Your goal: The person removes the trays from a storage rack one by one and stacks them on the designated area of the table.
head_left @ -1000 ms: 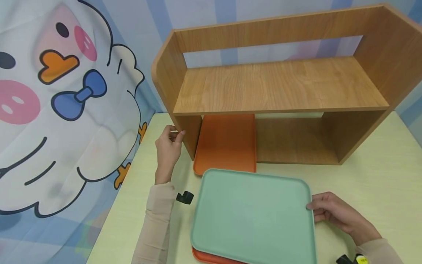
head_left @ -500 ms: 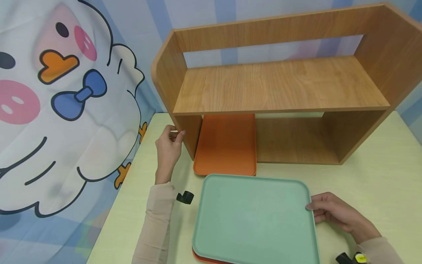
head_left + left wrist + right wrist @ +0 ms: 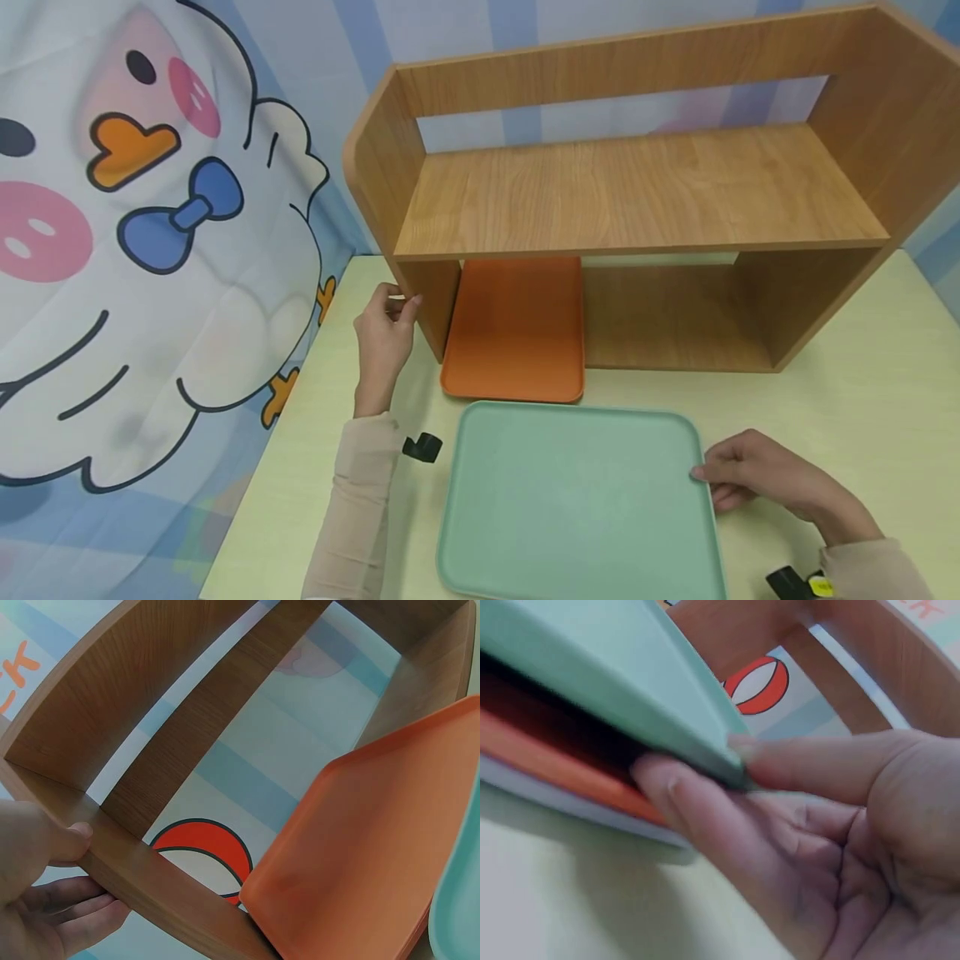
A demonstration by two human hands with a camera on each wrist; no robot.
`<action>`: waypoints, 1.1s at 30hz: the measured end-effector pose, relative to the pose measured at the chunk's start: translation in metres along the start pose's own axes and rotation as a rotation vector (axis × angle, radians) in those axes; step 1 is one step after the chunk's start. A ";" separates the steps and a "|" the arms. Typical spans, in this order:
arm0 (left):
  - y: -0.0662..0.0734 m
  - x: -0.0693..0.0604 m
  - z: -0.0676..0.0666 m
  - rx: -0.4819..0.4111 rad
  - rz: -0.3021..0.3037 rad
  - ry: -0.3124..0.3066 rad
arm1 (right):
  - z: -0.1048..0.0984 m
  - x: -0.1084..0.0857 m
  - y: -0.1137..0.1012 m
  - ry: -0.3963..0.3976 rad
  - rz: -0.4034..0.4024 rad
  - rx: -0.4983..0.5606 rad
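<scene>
My right hand (image 3: 776, 479) pinches the right edge of a mint-green tray (image 3: 577, 500), thumb on top and fingers beneath. In the right wrist view, that green tray (image 3: 622, 682) sits tilted above an orange tray (image 3: 562, 754), with a dark gap between them. Under the orange one shows a pale whitish tray edge (image 3: 577, 806). My left hand (image 3: 384, 342) holds the front edge of the left side panel of a wooden shelf (image 3: 637, 196), thumb on one face and fingers on the other. Another orange tray (image 3: 517, 333) lies in the shelf's lower left, its front jutting out.
The shelf's lower right bay shows its bare wooden base (image 3: 675, 321). A pale yellow tabletop (image 3: 847, 400) lies around the trays. Behind and to the left hangs a cloth (image 3: 187, 333) printed with a cartoon bird. Each wrist wears a black mount.
The green tray has shifted slightly toward me, and the orange rim below it is now hidden in the head view. My right hand has moved a little; my left hand has stayed put.
</scene>
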State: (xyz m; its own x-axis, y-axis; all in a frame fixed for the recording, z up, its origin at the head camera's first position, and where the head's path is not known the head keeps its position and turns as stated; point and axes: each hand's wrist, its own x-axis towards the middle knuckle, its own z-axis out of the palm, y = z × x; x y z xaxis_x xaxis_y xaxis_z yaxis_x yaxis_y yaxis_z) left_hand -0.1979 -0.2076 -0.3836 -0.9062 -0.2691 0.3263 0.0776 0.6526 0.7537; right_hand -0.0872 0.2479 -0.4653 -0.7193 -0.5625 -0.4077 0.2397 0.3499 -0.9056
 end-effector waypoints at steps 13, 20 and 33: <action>-0.002 0.000 0.000 -0.010 -0.007 -0.010 | 0.011 -0.001 -0.018 0.149 0.081 -0.301; -0.003 0.001 0.001 -0.009 -0.019 -0.009 | 0.011 -0.001 -0.023 0.139 0.073 -0.384; -0.002 0.001 0.001 0.004 -0.018 -0.003 | 0.002 0.015 -0.044 0.460 0.021 -0.489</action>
State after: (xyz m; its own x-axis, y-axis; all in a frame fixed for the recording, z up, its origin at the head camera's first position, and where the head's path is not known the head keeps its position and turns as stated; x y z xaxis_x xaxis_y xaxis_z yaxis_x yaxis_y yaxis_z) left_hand -0.1999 -0.2085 -0.3855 -0.9088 -0.2787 0.3106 0.0595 0.6503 0.7574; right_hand -0.1070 0.2228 -0.4314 -0.9483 -0.2134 -0.2351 0.0115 0.7171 -0.6969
